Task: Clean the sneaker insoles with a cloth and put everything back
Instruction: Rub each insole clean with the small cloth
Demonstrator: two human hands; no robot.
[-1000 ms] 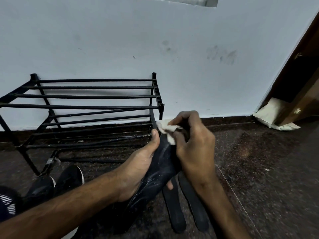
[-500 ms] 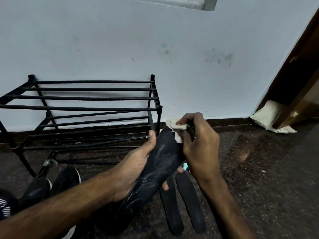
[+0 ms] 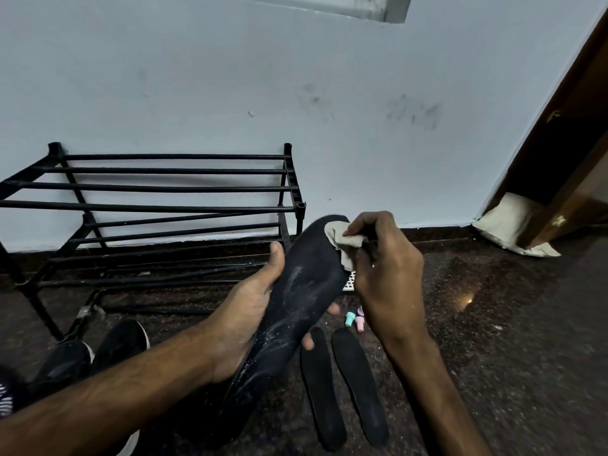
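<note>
Right now your left hand (image 3: 243, 324) is clenched around the middle of the dark insole (image 3: 296, 307), thumb on the near edge and fingertips showing under the far edge, so the piece is lifted off the floor and tilted with its toe end up toward the wall. Your right hand (image 3: 388, 278) pinches the pale cloth (image 3: 342, 238) against that toe end; its grip is closed on the cloth, not on the insole.

Pale specks and a smeared patch show along the middle and heel of the insole, so I judge the wiping is only partly done. Draw the cloth down the length in long strokes from toe to heel rather than dabbing at one spot. Keep your left thumb at the edge so it does not cover what you need to reach, and shift that hand lower when you get to the heel. Refold the cloth to a fresh face if it loads up.

Two more insoles (image 3: 342, 383) lie side by side on the floor (image 3: 510, 324) just below your hands, and the black sneakers (image 3: 98, 353) sit to your left beside the shoe rack (image 3: 164, 205), waiting to be refitted.
</note>
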